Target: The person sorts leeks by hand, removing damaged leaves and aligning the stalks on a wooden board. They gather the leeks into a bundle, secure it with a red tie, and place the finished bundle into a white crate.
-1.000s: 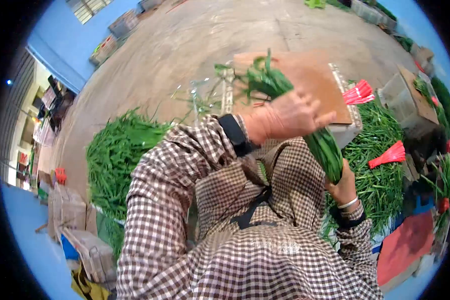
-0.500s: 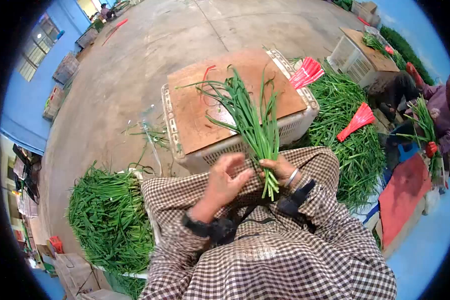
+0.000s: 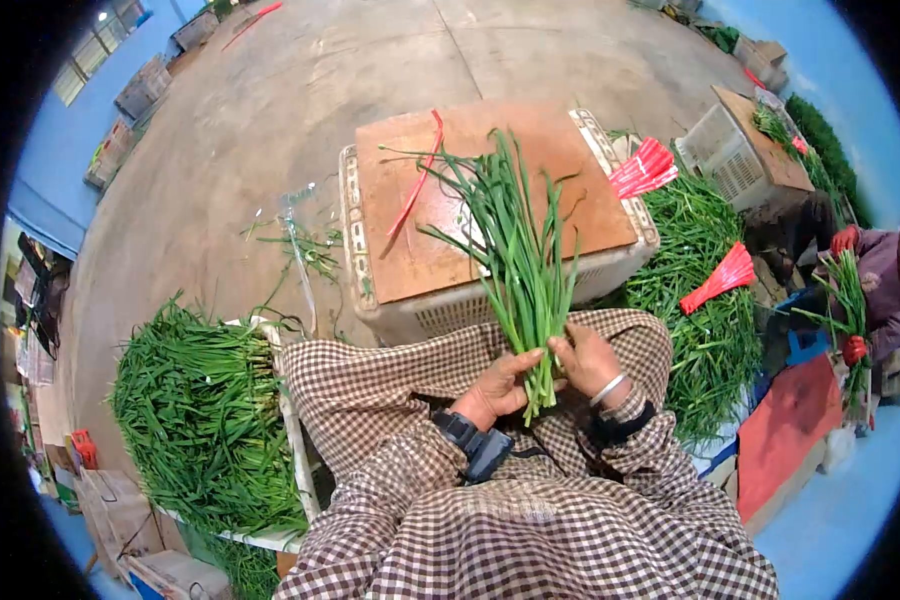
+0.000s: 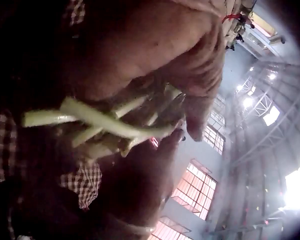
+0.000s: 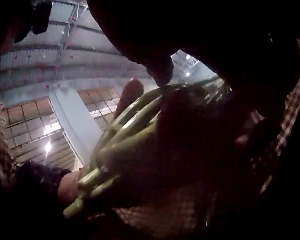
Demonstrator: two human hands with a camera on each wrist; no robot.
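- Gripping the bunch of green stalks (image 3: 523, 270) near its pale cut ends, the left hand (image 3: 497, 388) curls fingers and thumb round it from one side; the right hand (image 3: 583, 357) closes on it from the other; both sit just above the lap.
- The leafy tops fan out over the wooden board (image 3: 390, 250) on the white crate (image 3: 420, 315); the wrist views show the stalk ends pressed between the fingers.
- By the look of it, the bunch is gathered but no band shows round it; a red tie (image 3: 415, 190) lies untouched on the board; a large loose pile (image 3: 200, 420) of greens lies unbundled to the left.
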